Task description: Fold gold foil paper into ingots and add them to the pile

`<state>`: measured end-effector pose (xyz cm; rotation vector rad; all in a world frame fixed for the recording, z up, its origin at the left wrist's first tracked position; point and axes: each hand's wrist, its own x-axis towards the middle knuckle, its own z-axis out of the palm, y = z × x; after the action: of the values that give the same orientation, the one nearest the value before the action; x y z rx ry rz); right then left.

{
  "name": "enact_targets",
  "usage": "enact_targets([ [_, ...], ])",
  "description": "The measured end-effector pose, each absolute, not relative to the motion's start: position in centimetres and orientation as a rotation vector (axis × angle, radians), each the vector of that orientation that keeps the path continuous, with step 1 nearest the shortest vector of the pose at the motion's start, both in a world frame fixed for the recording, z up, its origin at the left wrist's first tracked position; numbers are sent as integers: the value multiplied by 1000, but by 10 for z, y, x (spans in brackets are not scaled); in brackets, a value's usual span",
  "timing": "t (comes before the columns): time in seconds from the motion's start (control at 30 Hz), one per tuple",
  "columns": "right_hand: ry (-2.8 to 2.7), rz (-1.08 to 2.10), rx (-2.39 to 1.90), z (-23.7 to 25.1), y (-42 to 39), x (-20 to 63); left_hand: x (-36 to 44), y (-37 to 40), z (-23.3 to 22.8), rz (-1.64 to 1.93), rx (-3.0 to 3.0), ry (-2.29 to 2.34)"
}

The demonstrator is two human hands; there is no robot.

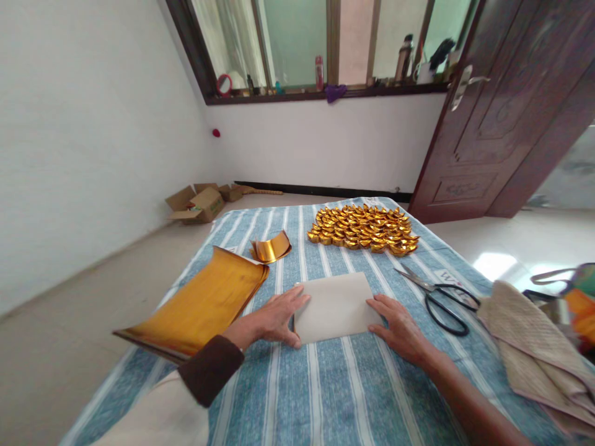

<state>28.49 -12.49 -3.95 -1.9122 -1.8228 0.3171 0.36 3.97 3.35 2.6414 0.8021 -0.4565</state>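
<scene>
— At six o'clock on the striped cloth point(325, 396), what is in hand?

— One pale sheet point(335, 306), lying flat, white side up. Left hand point(279, 317) rests spread on its left edge, fingers flat; right hand point(398, 328) lies spread on its right edge. Neither pinches anything. No crease shows on it, so by my judgement the folding of this piece is barely begun.

— And what counts as done?

— At twelve o'clock, one packed block of folded gold ingots point(363, 229), several dozen, too small to count exactly.

— Stock remaining?

— At nine o'clock, one stack of gold paper point(199, 306), sheet count hidden. At eleven o'clock, one curled strip of gold foil point(271, 248), perhaps two pieces nested.

— Tools?

— One pair of scissors point(439, 297) at three o'clock, untouched; one folded beige towel point(530, 347) beyond it.
</scene>
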Motion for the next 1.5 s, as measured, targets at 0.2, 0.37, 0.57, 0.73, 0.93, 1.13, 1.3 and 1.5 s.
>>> enact_targets([
  [0.2,-1852,311,-1893,-37,-92,298,12,52,49,-531,2683,899],
  [0.37,-1862,305,-1882,-35,-87,299,42,39,46,-114,2890,947],
  [0.57,-1872,244,-1897,-34,-88,295,95,14,0,122,2933,952],
  [0.73,-1855,157,-1923,-31,-97,295,102,12,-19,2,2907,1028],
  [0.93,-1413,-153,-2530,-15,-133,330,98,15,-23,11,2927,1030],
  [1.13,-1242,105,-2898,5,-142,355,99,15,-21,7,2930,1033],
  [1.3,-1183,217,-2935,11,-127,354,96,16,-25,144,2979,1009],
  [1.5,-1141,251,-2856,10,-123,368,93,19,-35,292,3057,986],
])
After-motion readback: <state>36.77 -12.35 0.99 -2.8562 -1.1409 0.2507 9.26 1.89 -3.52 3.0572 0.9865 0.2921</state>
